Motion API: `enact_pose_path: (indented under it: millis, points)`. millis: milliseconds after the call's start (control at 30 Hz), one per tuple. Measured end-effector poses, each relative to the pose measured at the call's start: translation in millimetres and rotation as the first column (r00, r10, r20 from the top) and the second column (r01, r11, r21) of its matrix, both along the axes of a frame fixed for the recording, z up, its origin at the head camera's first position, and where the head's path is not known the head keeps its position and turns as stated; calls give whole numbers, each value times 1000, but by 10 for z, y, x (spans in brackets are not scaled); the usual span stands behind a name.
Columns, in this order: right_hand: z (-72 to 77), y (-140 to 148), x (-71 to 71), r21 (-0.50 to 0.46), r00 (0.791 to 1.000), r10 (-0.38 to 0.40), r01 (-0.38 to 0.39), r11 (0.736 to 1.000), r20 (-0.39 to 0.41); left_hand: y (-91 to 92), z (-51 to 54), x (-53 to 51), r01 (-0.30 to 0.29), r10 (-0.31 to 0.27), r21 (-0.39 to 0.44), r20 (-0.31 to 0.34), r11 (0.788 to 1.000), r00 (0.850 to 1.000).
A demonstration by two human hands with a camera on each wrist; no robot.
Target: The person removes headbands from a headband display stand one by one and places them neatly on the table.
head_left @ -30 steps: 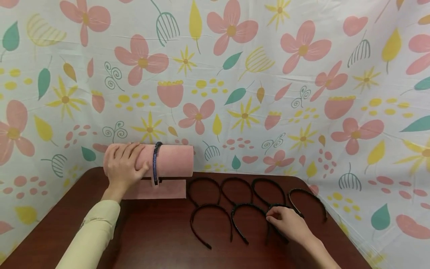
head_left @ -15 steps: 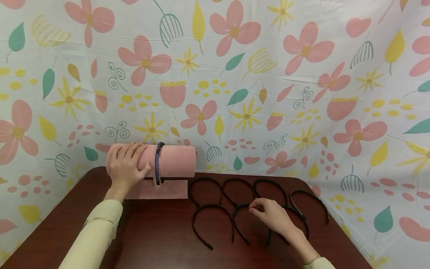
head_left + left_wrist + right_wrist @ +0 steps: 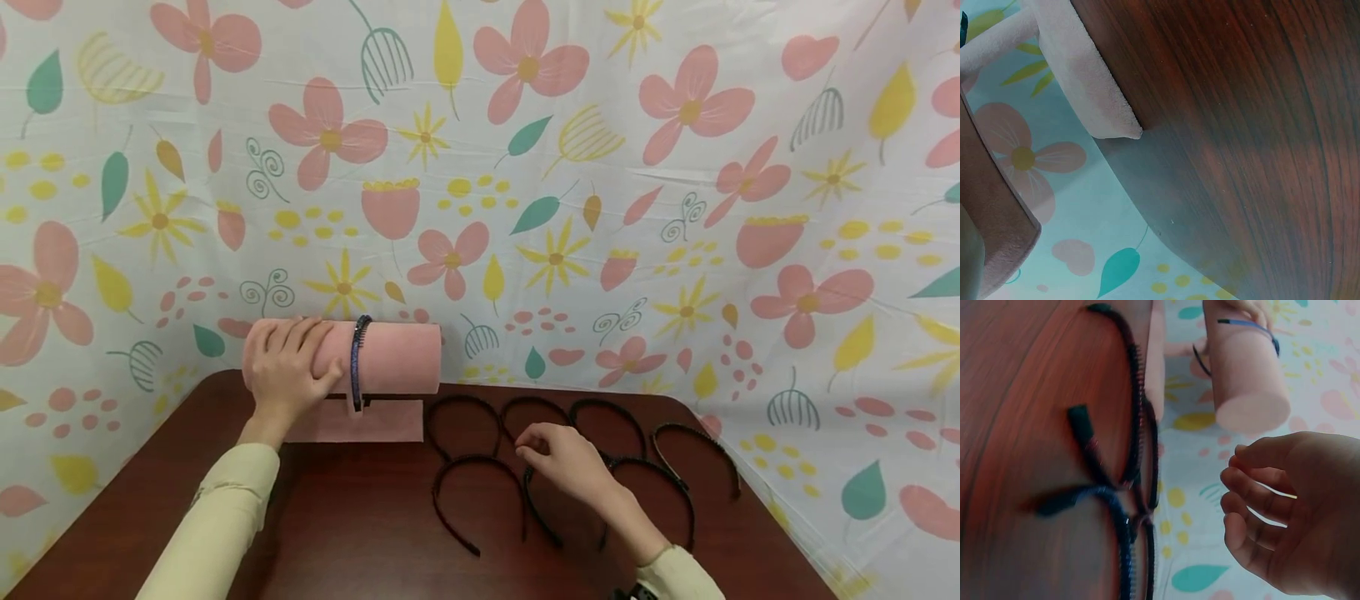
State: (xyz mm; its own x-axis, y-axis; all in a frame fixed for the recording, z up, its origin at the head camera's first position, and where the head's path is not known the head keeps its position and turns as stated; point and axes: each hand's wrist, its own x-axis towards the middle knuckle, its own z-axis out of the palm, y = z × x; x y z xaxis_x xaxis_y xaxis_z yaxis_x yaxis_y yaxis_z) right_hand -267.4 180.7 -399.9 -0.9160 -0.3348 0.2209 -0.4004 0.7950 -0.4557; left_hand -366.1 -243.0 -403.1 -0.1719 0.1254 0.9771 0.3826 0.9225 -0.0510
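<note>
A pink padded headband display stand (image 3: 401, 358), a horizontal roll on a flat base, stands at the back left of the table. My left hand (image 3: 288, 367) grips the roll's left end, fingers over the top and thumb along the front. Around the roll, just right of that thumb, sits a blue headband (image 3: 356, 367). My right hand (image 3: 566, 458) is above the dark headbands, its fingers loosely curled with nothing between them. In the right wrist view, the right hand (image 3: 1291, 512) appears apart from the roll's end. The left wrist view shows the stand's base (image 3: 1079, 75).
Several dark headbands lie in two rows on the brown table (image 3: 337, 517), among them a front-left headband (image 3: 480, 461) and a far-right headband (image 3: 697, 432). A flower-patterned cloth (image 3: 480, 167) hangs behind the table. A dark wristband (image 3: 637, 592) shows at the right cuff.
My right hand has moved left from the front-right headband across the neighbouring one, its fingers empty. My left hand stays on the roll, and the head view has shifted slightly.
</note>
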Motion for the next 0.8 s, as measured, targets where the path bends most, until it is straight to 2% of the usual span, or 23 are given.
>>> enact_pose_path:
  millis: [200,500,800]
  points:
    - [25,-177,-33,-1,999,27,-27,1000,-22,10,6,-4,3,-3,-3,-17,1000,1000]
    - [17,-438,-119,-14,995,84,-85,996,-49,1,-38,-24,-8,8,-6,-18,1000,1000]
    - [133,-821,-175,-48,983,173,-177,983,-65,-6,-14,-19,-12,12,4,-12,1000,1000]
